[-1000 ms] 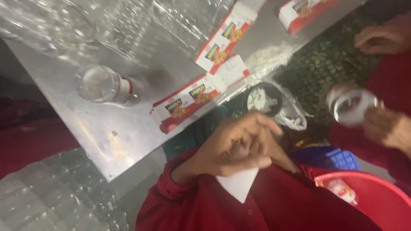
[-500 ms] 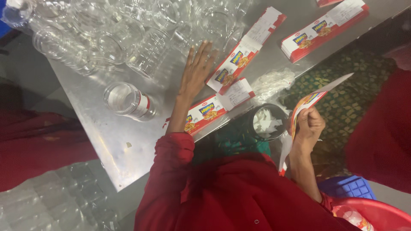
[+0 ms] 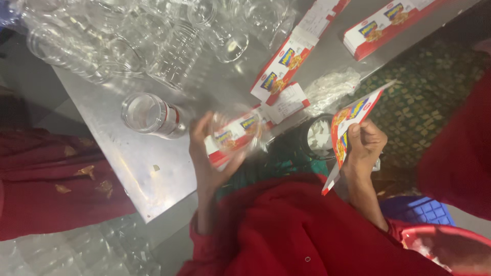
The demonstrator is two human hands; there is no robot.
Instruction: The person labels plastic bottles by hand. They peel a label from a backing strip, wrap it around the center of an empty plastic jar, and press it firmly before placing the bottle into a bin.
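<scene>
My left hand (image 3: 207, 156) grips a clear plastic jar (image 3: 236, 133) over the near edge of a steel table (image 3: 138, 163); the jar is blurred. My right hand (image 3: 364, 145) holds a red and white printed label strip (image 3: 348, 128), tilted upright, off the table's right side. Below the jar lies another label strip (image 3: 279, 105) flat on the table.
Many empty clear jars (image 3: 153, 41) are piled at the back of the table. One labelled jar (image 3: 148, 115) lies on its side. More label strips (image 3: 391, 20) lie at the back right. A crumpled plastic wrap (image 3: 332, 87), a round black tub (image 3: 317, 135), a blue crate (image 3: 417, 209) and a red basin (image 3: 445, 248) stand nearby.
My left hand left the label strip on the table and now holds a clear jar lifted toward me. My right hand keeps its label strip, slightly higher.
</scene>
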